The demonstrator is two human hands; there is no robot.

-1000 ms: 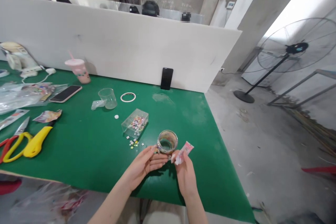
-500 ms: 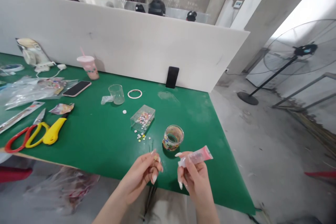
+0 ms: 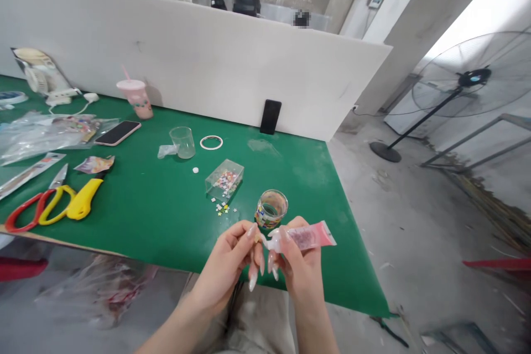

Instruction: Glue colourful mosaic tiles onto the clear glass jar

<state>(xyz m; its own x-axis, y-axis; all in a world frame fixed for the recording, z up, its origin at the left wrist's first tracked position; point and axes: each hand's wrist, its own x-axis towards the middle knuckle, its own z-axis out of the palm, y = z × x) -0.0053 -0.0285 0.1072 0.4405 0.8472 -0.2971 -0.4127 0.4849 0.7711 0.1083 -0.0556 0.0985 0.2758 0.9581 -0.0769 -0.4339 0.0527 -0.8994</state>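
My right hand (image 3: 296, 257) grips a pink, see-through glue tube (image 3: 309, 237), its nozzle pointing left. Pinched between the thumb and finger of my left hand (image 3: 236, 254) is a small yellowish piece (image 3: 258, 237), and the nozzle tip is right at it; whether they touch I cannot tell. Just beyond my hands stands a glass (image 3: 271, 209) with colourful tiles around its outside. Behind and to the left, a clear plastic box (image 3: 224, 180) holds many small tiles. Several loose tiles and star pieces (image 3: 223, 209) lie in front of the box.
Red-and-yellow scissors (image 3: 39, 204) and a yellow-handled cutter (image 3: 85, 199) lie left. Further back are a clear cup (image 3: 182, 142), a white ring (image 3: 211, 142), a pink tumbler (image 3: 136, 98) and phones (image 3: 118, 133), (image 3: 270, 116). A white partition (image 3: 199, 61) closes the back; the green table (image 3: 352, 243) ends at right.
My hands have come together. The tube's nozzle has moved left to the small piece in my left hand, which has shifted right and slightly up.
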